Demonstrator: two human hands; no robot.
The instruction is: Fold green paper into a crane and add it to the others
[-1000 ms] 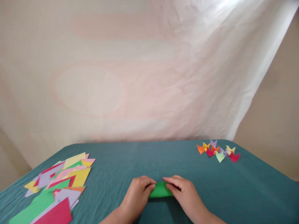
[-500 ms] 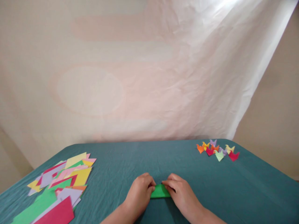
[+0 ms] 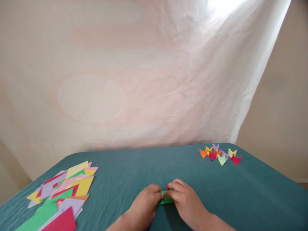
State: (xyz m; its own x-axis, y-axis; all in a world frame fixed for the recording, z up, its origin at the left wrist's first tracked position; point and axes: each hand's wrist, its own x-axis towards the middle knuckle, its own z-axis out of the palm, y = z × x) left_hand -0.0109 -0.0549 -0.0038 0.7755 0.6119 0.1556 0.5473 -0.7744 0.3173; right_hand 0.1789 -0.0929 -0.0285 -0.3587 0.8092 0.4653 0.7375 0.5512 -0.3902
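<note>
I have the green paper [image 3: 166,200], seemingly part-folded, at the near middle of the counter [image 3: 130,173]. The left hand [image 3: 146,203] pinches its left end, the right hand [image 3: 186,200] its right, each grip closed. Far right, paper birds [image 3: 218,153] look finished; at left, loose sheets [image 3: 64,184] lie flat, cut off nearest me. The hands hide the green paper's ends.

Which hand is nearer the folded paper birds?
Right. The right hand is on the near side of the birds, to their left; the left hand is farther left.
</note>
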